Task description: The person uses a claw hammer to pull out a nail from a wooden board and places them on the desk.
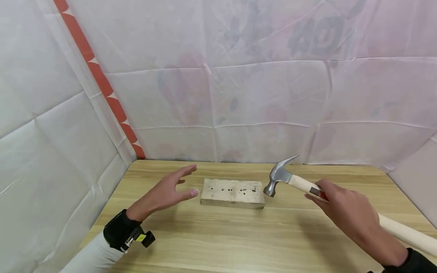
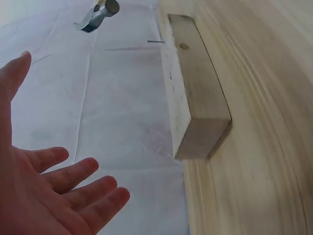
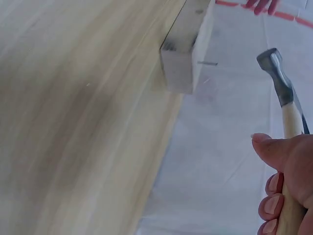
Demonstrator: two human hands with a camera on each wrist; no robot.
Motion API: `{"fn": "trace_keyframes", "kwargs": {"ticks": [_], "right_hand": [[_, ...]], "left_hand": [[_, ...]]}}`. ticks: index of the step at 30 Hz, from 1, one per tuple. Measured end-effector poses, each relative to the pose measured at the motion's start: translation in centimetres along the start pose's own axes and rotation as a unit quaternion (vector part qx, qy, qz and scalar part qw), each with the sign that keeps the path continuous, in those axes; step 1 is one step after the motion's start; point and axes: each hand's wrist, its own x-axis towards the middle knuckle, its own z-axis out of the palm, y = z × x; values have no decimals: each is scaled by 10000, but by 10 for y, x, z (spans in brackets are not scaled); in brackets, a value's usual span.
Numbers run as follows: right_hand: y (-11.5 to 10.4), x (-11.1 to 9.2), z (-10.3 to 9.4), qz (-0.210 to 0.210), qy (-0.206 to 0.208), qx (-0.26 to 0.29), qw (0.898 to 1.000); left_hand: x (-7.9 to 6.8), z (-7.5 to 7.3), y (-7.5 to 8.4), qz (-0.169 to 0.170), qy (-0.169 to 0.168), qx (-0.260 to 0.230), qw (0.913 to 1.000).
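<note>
A claw hammer (image 1: 280,175) with a steel head and pale wooden handle is gripped by my right hand (image 1: 351,212) partway along the handle. Its head hovers just right of a wooden block (image 1: 232,194) lying on the table. One nail (image 1: 254,189) stands up out of the block near its right end, and several dark holes dot the top face. In the left wrist view the nail (image 2: 156,41) juts from the block's face. My left hand (image 1: 167,193) is held left of the block, fingers extended and thumb apart, with nothing in it.
The wood-grain table (image 1: 205,239) carries the block near its back edge. White sheeting (image 1: 259,94) rises behind the table and along the left side, with a red strip (image 1: 102,79) down the left corner. Each wrist wears a black band (image 1: 123,231).
</note>
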Motion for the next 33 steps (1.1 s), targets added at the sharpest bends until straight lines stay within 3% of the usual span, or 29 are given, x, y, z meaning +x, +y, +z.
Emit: {"fn": "trace_keyframes", "kwargs": {"ticks": [6, 15, 28, 33], "right_hand": [[-20, 7, -10, -950, 511, -186, 9940], [-49, 10, -16, -1761, 623, 11, 9824], [-82, 10, -16, -2636, 515, 111, 9632], [-91, 7, -14, -2768, 385, 51, 9602]], "left_hand": [[2, 9, 6, 276, -444, -737, 9959], [4, 36, 19, 595, -1396, -1625, 9750], [5, 69, 43, 818, -1898, -2436, 9476], [2, 75, 48, 922, -2019, -2660, 9381]]}}
